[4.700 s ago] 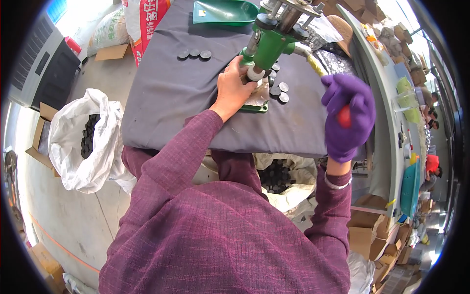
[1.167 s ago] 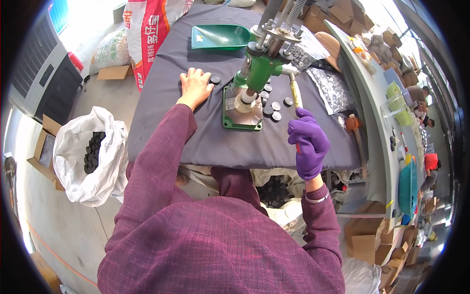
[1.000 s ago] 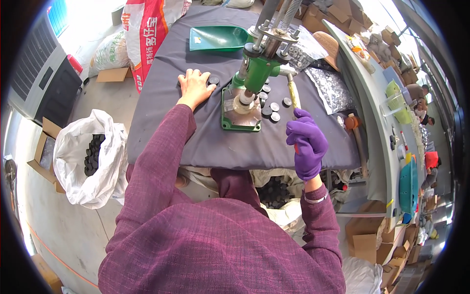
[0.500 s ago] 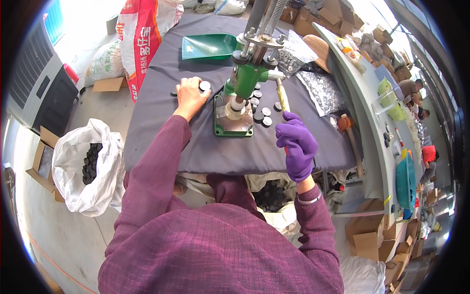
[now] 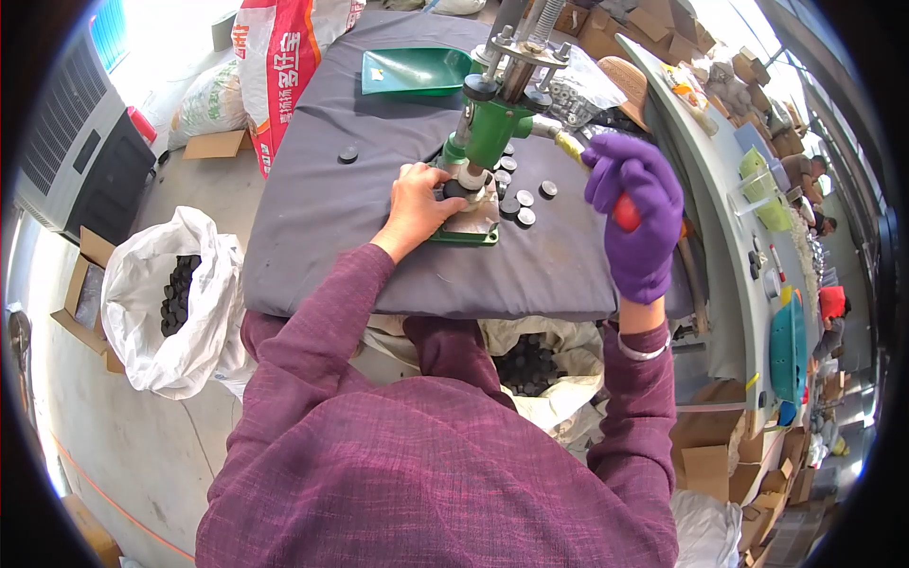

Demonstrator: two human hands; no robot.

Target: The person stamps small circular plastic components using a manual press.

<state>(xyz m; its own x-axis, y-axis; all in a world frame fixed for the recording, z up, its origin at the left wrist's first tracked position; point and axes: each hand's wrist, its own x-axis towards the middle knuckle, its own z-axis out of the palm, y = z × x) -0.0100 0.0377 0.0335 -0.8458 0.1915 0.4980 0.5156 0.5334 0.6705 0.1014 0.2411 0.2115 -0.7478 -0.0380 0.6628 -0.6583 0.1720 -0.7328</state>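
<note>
My bare left hand (image 5: 417, 210) pinches a black round cap (image 5: 456, 189) at the base of a green hand press (image 5: 492, 133), right under its ram. My right hand (image 5: 640, 218), in a purple glove, is closed round the press lever (image 5: 571, 147); the lever's red end (image 5: 626, 214) shows between the fingers. Several black caps with silvery discs (image 5: 525, 217) lie on the grey cloth to the right of the press base. One more black cap (image 5: 348, 153) lies alone to the left.
A green scoop tray (image 5: 417, 71) lies behind the press. At the back right are a bag of small metal parts (image 5: 578, 95) and a straw hat (image 5: 627, 87). White sacks of black parts stand left (image 5: 142, 327) and under the table (image 5: 559, 402). A long side table (image 5: 734, 246) runs along the right.
My left hand has come right from the cloth to the press base, bringing a cap under the ram. My right hand has moved up and to the right with the lever.
</note>
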